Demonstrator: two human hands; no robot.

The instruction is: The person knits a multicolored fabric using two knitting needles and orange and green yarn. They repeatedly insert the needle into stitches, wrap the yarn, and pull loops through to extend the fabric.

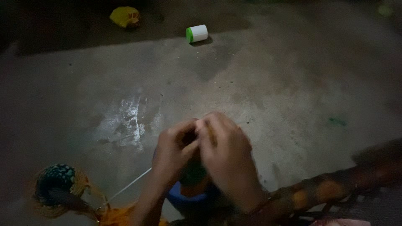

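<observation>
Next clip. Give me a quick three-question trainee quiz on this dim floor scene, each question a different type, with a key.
1. True or false: the left hand and right hand are close together over a small green piece.
2. The white jar lying on the floor has a lid of which colour? A) red B) green C) black
3. Fill in: a thin white thread runs from the hands toward the lower ____ of the picture, near the round woven piece.

Key: 1 true; 2 B; 3 left.
</observation>
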